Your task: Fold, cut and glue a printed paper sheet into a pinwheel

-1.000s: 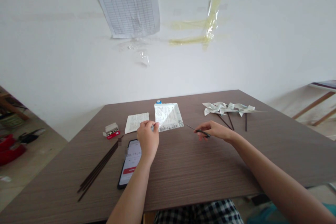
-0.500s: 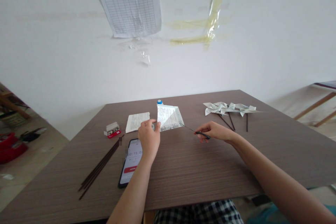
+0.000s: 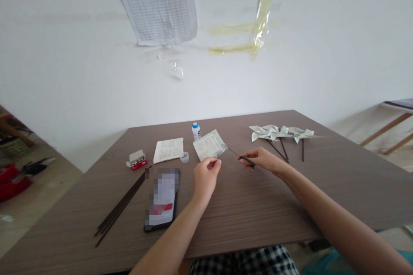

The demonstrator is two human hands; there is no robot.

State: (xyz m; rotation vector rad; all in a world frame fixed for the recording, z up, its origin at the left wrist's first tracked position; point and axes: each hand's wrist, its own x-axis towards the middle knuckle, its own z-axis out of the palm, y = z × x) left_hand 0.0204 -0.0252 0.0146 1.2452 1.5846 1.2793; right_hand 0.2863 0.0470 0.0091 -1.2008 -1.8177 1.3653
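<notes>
A square printed sheet of paper (image 3: 209, 145) is held up a little over the table, its lower edge at the pinched fingers of my left hand (image 3: 205, 178). My right hand (image 3: 263, 161) grips the dark handles of a pair of scissors (image 3: 248, 161). The thin blades point left and reach the paper's right corner; whether they are apart I cannot make out. Behind the paper stands a small white bottle (image 3: 196, 131) with a blue cap. Left of it lie a stack of printed paper (image 3: 168, 149) and a roll of clear tape (image 3: 184, 157).
Several paper pinwheels (image 3: 282, 132) on dark sticks lie at the back right. On the left are a small red-and-white box (image 3: 137, 160), several dark sticks (image 3: 124, 201) and a phone (image 3: 164, 197). A white wall rises behind the table (image 3: 245, 219).
My left hand has moved right and down to the paper's lower edge, uncovering the tape roll and phone. The paper has turned and flattened out; its fold no longer shows. The scissors stay at its right corner.
</notes>
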